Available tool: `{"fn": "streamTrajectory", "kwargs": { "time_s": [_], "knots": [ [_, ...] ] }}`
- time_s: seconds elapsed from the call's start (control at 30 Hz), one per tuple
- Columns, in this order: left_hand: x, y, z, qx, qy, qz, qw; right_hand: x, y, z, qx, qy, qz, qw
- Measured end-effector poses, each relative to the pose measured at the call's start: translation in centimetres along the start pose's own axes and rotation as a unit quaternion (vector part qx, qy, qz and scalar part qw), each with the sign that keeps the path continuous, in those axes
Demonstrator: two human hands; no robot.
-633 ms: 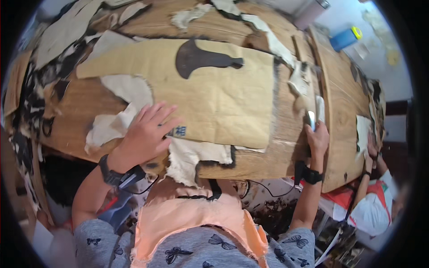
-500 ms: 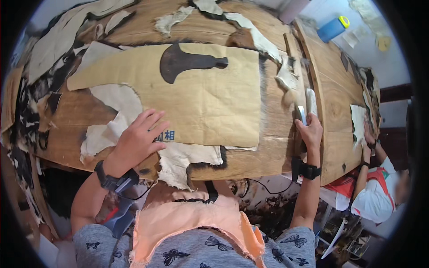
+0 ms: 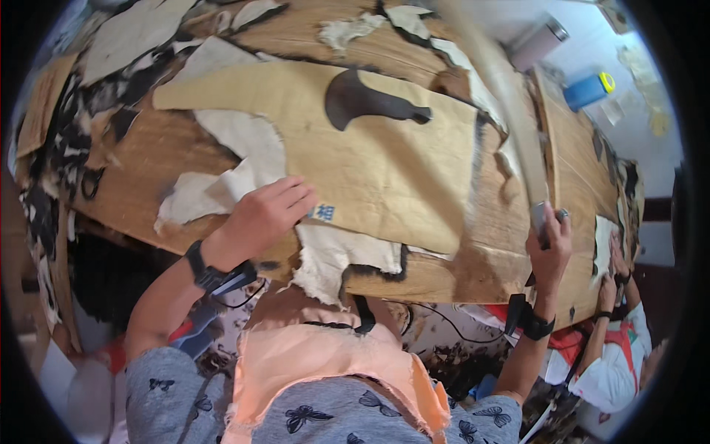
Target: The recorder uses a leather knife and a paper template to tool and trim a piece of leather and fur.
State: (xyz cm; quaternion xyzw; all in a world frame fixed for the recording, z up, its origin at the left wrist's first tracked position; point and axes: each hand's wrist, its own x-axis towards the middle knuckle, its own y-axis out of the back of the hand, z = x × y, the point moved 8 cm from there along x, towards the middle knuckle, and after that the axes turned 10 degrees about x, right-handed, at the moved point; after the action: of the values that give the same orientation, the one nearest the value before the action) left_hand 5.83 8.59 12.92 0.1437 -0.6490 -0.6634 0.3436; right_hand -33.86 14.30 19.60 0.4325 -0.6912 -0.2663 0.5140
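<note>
My left hand (image 3: 270,216) rests with its fingers lying on the lower left edge of a tan paper pattern (image 3: 384,177). No object shows in it. The pattern lies over pale hide with dark fur at its borders; one white hide piece (image 3: 347,251) sticks out below. Across the upper pattern lies a dark crescent-shaped blade with a handle (image 3: 370,103). At the table's right side my right hand (image 3: 549,248) is closed on the near end of a long wooden strip (image 3: 510,111), raised and blurred by motion. A silver-grey piece (image 3: 541,215) shows at its fingers, its kind unclear.
Hide scraps (image 3: 137,33) and dark fur pieces crowd the left side. A blue bottle with a yellow lid (image 3: 589,92) and a pinkish metal flask (image 3: 540,43) stand at the far right. Beyond my right hand, a co-worker's hands (image 3: 616,259) touch another hide piece (image 3: 604,240).
My right hand has lifted the wooden strip off the table, and the strip's shadow now crosses the pattern. My left hand's fingers have drawn closer together. The whole view has shifted.
</note>
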Motion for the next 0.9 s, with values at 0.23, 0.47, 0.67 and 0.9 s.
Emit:
{"fn": "streamTrajectory", "kwargs": {
  "time_s": [0.23,0.47,0.67,0.9],
  "knots": [
    [0.1,2.1,-2.2,-0.026,0.131,0.072,0.988,-0.2,-8.9,-5.5,0.052,0.076,-0.253,0.963],
    [-1.7,1.3,-2.9,0.022,0.209,0.058,0.976,0.6,-9.3,-6.9,0.066,0.083,-0.224,0.969],
    [-2.7,0.8,-1.9,0.029,0.116,0.064,0.991,3.4,-15.7,-17.5,0.122,0.147,-0.289,0.938],
    [-1.9,0.0,-0.4,0.065,0.033,0.040,0.997,4.9,-24.5,-25.2,0.194,0.213,-0.264,0.921]
  ]
}}
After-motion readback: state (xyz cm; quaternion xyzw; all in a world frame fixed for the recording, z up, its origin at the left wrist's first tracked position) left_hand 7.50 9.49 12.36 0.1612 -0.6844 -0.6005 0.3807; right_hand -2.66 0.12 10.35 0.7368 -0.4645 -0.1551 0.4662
